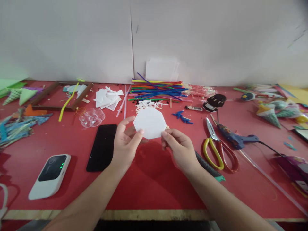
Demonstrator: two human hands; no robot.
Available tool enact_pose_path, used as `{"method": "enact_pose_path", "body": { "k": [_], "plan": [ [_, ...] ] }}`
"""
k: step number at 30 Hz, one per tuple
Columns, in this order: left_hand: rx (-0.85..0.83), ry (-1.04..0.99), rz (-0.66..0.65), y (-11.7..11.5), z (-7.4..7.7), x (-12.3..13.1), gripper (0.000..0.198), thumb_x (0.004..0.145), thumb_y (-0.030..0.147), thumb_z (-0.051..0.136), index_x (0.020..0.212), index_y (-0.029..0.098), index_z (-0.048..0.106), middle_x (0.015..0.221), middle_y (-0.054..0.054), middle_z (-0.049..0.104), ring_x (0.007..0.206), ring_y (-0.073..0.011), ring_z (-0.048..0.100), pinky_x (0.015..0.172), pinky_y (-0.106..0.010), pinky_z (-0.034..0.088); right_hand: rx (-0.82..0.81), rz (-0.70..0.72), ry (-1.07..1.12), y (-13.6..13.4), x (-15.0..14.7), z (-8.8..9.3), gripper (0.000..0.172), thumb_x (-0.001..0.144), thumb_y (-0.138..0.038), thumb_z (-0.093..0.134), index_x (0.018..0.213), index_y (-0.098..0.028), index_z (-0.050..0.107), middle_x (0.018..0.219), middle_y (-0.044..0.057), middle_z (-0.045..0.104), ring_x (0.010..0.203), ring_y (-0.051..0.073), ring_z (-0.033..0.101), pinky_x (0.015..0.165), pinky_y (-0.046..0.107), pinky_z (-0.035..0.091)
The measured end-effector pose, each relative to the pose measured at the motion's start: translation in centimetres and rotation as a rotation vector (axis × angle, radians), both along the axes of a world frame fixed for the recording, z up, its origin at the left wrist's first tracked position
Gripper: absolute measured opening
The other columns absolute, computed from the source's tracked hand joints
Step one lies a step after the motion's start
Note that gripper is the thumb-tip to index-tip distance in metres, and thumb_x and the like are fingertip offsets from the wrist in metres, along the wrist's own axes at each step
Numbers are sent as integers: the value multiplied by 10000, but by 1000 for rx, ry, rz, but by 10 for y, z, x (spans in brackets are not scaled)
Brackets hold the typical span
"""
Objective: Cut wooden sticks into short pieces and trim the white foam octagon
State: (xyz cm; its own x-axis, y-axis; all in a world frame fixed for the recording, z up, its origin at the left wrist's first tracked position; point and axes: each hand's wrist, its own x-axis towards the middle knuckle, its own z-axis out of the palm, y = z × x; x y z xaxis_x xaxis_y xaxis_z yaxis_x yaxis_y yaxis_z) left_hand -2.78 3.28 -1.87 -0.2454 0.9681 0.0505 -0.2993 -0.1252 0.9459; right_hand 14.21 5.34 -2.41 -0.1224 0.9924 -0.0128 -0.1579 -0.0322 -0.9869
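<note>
Both hands hold up a white many-sided piece of paper above the red table, in the middle of the head view. My left hand pinches its lower left edge, thumb on the front and fingers partly behind. At the lower right corner, my right hand grips it between thumb and fingers. Behind the paper lies a small heap of short white pieces, partly hidden by it. A black phone rests close to my left hand. Beside my right forearm are scissors with one yellow and one red handle.
Coloured sticks are piled at the back. White paper cutouts and a clear plastic tray lie to the left, with a white device in front. A blue glue gun with a cable lies right, near short blue pieces.
</note>
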Motion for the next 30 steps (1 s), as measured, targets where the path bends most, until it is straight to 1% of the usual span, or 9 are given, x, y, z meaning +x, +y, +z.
{"method": "enact_pose_path", "body": {
  "k": [7, 15, 18, 22, 23, 25, 27, 28, 30],
  "plan": [
    [29, 27, 10, -3, -1, 2, 339, 829, 329, 764, 1077, 203, 570, 983, -48, 737, 867, -195, 745, 663, -295, 654, 110, -213, 131, 2, 4, 8, 198, 862, -388, 737, 794, -208, 692, 620, -40, 598, 557, 85, 550, 543, 224, 477],
    [40, 105, -117, -7, 5, 4, 598, 859, 284, 710, 1399, 226, 460, 876, -16, 731, 811, -192, 742, 790, -366, 650, 114, -246, 159, 2, 5, 12, 226, 856, -414, 747, 790, -209, 680, 602, -36, 635, 533, 91, 590, 527, 222, 501],
    [36, 153, -135, -7, 5, 5, 649, 860, 289, 698, 1451, 219, 438, 839, -15, 718, 799, -205, 730, 777, -384, 640, 82, -229, 149, 2, 5, 13, 230, 853, -430, 739, 838, -203, 699, 568, -36, 635, 472, 96, 570, 472, 226, 474],
    [1, 151, -83, -6, 4, 5, 522, 837, 308, 713, 1322, 195, 555, 862, -32, 736, 839, -214, 732, 750, -347, 619, -2, -189, 120, 1, 5, 16, 265, 840, -433, 741, 932, -184, 729, 485, -50, 583, 373, 90, 495, 386, 222, 377],
    [-11, 157, -65, -6, 3, 5, 487, 835, 318, 717, 1284, 192, 578, 836, -25, 733, 809, -201, 730, 720, -321, 610, -21, -178, 118, 1, 5, 17, 266, 835, -431, 743, 927, -182, 730, 475, -52, 574, 364, 88, 484, 377, 222, 362],
    [-43, 208, -42, -5, 2, 3, 413, 849, 340, 709, 1225, 196, 619, 660, 30, 663, 604, -146, 668, 564, -247, 548, -46, -159, 125, 1, 5, 18, 255, 822, -423, 748, 914, -187, 731, 473, -56, 567, 357, 85, 473, 369, 221, 354],
    [-62, 279, -44, -6, 1, 0, 312, 872, 345, 687, 1151, 208, 668, 488, 89, 508, 401, -90, 497, 419, -199, 411, -59, -140, 135, 2, 5, 18, 231, 809, -403, 755, 911, -197, 737, 489, -58, 570, 370, 83, 474, 379, 225, 383],
    [-55, 297, -44, -6, 0, -2, 264, 878, 342, 681, 1107, 210, 689, 463, 96, 472, 375, -82, 453, 405, -197, 383, -56, -133, 147, 2, 5, 18, 216, 802, -390, 760, 908, -203, 742, 530, -48, 598, 410, 89, 505, 404, 231, 423],
    [3, 271, -54, -7, -2, -5, 210, 885, 336, 667, 1047, 211, 715, 561, 48, 584, 485, -107, 565, 504, -222, 480, -38, -114, 185, 2, 5, 17, 193, 802, -377, 756, 906, -214, 754, 697, -3, 684, 573, 119, 607, 510, 260, 522]
  ]
}}
